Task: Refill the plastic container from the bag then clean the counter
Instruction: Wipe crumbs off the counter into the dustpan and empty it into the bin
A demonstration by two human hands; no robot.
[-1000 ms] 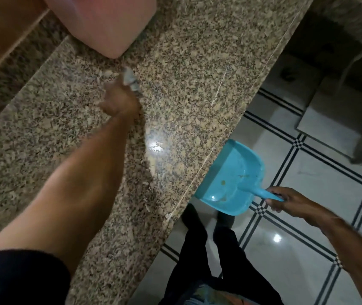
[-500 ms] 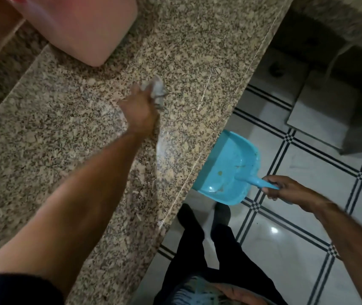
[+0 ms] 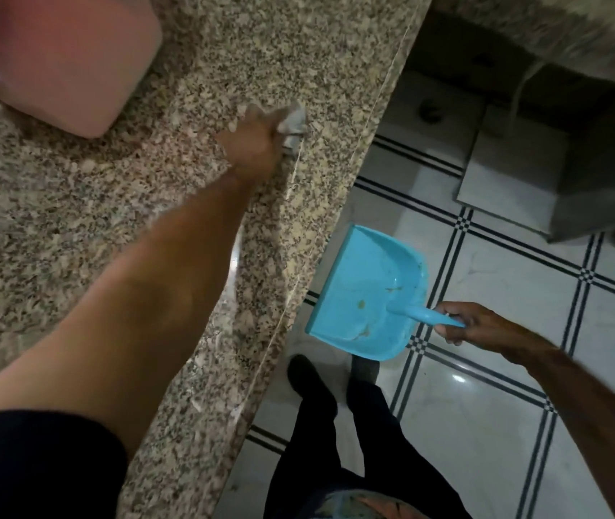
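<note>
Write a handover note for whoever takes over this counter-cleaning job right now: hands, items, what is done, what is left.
Hands: the left hand grips a grey cloth pressed on the granite counter, near its front edge. The right hand grips the handle of the blue dustpan, held beside that edge over the tiled floor.
Items: the pink plastic container stands at the back of the counter; its fill level cannot be seen. The bag is out of view.
Done: a few crumbs lie in the dustpan.
Left: probably wipe the remaining debris over the edge into the dustpan.
</note>
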